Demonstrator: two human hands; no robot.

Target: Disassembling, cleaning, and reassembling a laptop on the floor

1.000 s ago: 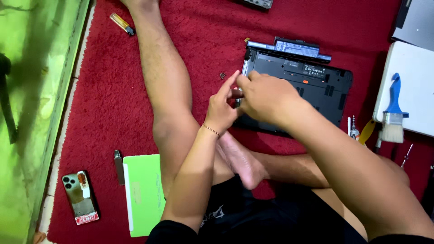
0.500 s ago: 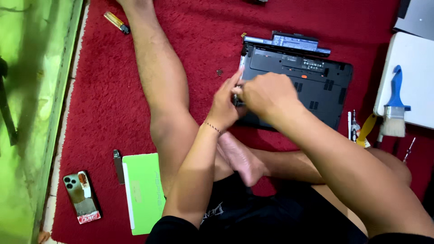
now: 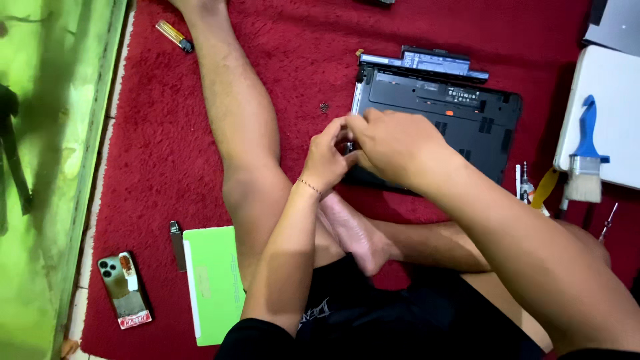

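Note:
A black laptop (image 3: 460, 110) lies bottom-up on the red carpet (image 3: 293, 60), with its battery (image 3: 433, 63) slid partly out at the far edge. My left hand (image 3: 327, 159) and my right hand (image 3: 393, 143) meet at the laptop's near left corner. The fingers of both hands pinch together there on the casing. What sits between the fingertips is hidden. My right forearm crosses over the laptop's near edge. My bare legs are folded under both arms.
Small dark screws (image 3: 324, 107) lie left of the laptop. A blue-handled brush (image 3: 587, 160) leans on a white board (image 3: 610, 87) at right, with screwdrivers (image 3: 525, 181) beside it. A green booklet (image 3: 213, 283), a phone (image 3: 123, 290) and a lighter (image 3: 175, 35) lie at left.
Both hands stay at the laptop's near left corner with only small finger movements. The view has shifted slightly.

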